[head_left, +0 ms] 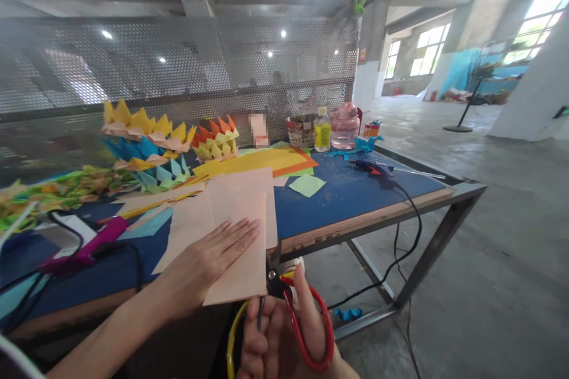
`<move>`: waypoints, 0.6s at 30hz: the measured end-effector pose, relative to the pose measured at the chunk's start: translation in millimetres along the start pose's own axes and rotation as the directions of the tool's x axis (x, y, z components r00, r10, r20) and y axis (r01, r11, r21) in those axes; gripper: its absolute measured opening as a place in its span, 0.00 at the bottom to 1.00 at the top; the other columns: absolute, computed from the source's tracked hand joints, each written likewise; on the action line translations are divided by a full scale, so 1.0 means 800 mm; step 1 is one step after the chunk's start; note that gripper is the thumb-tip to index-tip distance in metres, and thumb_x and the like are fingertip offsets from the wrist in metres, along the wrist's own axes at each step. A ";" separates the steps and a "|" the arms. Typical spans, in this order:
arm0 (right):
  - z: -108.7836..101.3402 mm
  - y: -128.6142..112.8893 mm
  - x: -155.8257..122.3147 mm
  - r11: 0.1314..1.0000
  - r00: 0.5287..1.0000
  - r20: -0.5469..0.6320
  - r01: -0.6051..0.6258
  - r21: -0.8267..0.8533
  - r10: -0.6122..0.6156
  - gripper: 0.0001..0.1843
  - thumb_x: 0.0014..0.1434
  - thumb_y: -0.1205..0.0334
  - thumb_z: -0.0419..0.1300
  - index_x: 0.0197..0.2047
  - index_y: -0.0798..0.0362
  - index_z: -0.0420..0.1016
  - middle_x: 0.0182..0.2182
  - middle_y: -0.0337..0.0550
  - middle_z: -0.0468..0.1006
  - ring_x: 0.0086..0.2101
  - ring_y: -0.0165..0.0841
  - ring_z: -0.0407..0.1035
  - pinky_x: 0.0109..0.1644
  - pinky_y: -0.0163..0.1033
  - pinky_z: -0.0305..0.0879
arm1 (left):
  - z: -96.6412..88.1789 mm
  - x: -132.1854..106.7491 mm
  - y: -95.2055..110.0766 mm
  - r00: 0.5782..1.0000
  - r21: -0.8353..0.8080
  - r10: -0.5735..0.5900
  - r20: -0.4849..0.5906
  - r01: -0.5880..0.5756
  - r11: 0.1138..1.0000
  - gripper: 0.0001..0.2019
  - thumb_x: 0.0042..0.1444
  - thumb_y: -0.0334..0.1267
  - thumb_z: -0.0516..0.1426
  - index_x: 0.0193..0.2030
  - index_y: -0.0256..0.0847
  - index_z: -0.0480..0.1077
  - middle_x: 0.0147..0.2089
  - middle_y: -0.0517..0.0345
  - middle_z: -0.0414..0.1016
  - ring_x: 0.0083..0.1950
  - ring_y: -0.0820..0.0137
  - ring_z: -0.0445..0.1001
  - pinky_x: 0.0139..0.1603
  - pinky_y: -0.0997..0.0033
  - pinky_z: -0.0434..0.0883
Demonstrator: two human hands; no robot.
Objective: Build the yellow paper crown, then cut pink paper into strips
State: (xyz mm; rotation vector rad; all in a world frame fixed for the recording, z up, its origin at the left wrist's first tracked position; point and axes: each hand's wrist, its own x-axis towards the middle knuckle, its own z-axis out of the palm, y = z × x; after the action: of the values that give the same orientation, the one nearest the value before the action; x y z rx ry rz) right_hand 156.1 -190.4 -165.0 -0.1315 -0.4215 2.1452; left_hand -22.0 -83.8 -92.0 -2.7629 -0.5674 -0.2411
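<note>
My left hand (pixel 226 249) lies flat, fingers stretched out, on a folded sheet of pale peach paper (pixel 249 275) at the table's front edge. My right hand (pixel 275 337), palm up below that edge, grips a pair of scissors (pixel 311 331) with a red handle; the thumb is through the loop. The scissors' dark pivot is beside the paper's right edge, and the blades are mostly hidden. A thin dark piece shows by the right fingers; I cannot tell what it belongs to. More peach sheets (pixel 186 231) lie under and left of my left hand.
Pointed paper pieces (pixel 146 124) are stacked at the back left. A purple glue gun (pixel 84 249) lies left, a dark one (pixel 373 167) right. Yellow paper (pixel 262 161), a green square (pixel 307 185), a yellow-labelled bottle (pixel 322 130) and a pink jug (pixel 345 125) are behind. A cable (pixel 418 231) hangs off the right edge.
</note>
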 end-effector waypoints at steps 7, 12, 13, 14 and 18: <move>0.013 -0.004 0.002 0.998 0.997 -0.074 0.020 -0.055 -0.024 0.43 0.53 0.22 0.43 0.34 0.57 0.74 0.18 0.37 0.67 0.18 0.30 0.61 0.30 0.40 0.63 | 0.011 0.003 0.003 0.999 0.012 0.003 -0.047 -0.002 1.000 0.39 0.58 0.24 0.46 0.74 0.41 0.33 0.74 0.54 0.47 0.72 0.66 0.51 0.69 0.62 0.57; 0.027 -0.009 0.012 0.995 0.987 -0.156 0.015 -0.097 -0.030 0.44 0.49 0.20 0.44 0.31 0.57 0.73 0.18 0.36 0.64 0.19 0.29 0.62 0.28 0.39 0.62 | 0.010 0.002 0.006 0.999 0.045 0.012 -0.050 -0.010 0.999 0.39 0.59 0.24 0.46 0.74 0.39 0.32 0.74 0.51 0.48 0.72 0.65 0.52 0.69 0.62 0.57; 0.028 -0.010 0.013 0.995 0.986 -0.163 0.011 -0.096 -0.026 0.45 0.49 0.19 0.44 0.31 0.57 0.72 0.18 0.36 0.64 0.19 0.29 0.61 0.28 0.38 0.62 | 0.010 0.002 0.006 0.999 0.048 0.013 -0.051 -0.010 0.999 0.38 0.59 0.24 0.46 0.74 0.39 0.32 0.74 0.51 0.48 0.72 0.65 0.52 0.69 0.61 0.57; 0.029 -0.010 0.013 0.996 0.986 -0.163 0.008 -0.092 -0.023 0.45 0.49 0.19 0.43 0.31 0.57 0.72 0.18 0.36 0.64 0.19 0.29 0.62 0.28 0.38 0.62 | 0.010 0.002 0.007 0.999 0.048 0.010 -0.052 -0.008 0.999 0.38 0.59 0.24 0.46 0.74 0.39 0.32 0.74 0.51 0.48 0.72 0.66 0.51 0.69 0.61 0.57; 0.029 -0.010 0.008 0.998 0.989 -0.147 0.012 -0.059 -0.020 0.47 0.47 0.17 0.40 0.31 0.57 0.72 0.17 0.36 0.65 0.18 0.29 0.61 0.27 0.37 0.62 | 0.007 0.003 0.008 0.999 0.043 0.005 -0.039 -0.004 0.999 0.38 0.59 0.24 0.45 0.74 0.40 0.32 0.74 0.52 0.48 0.72 0.67 0.50 0.70 0.62 0.57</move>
State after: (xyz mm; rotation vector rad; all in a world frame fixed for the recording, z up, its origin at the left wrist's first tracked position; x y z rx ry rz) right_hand 153.2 -187.0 -140.2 -0.3168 -0.3967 2.0917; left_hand -16.6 -86.2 -98.6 -2.7120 -0.5501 -0.2781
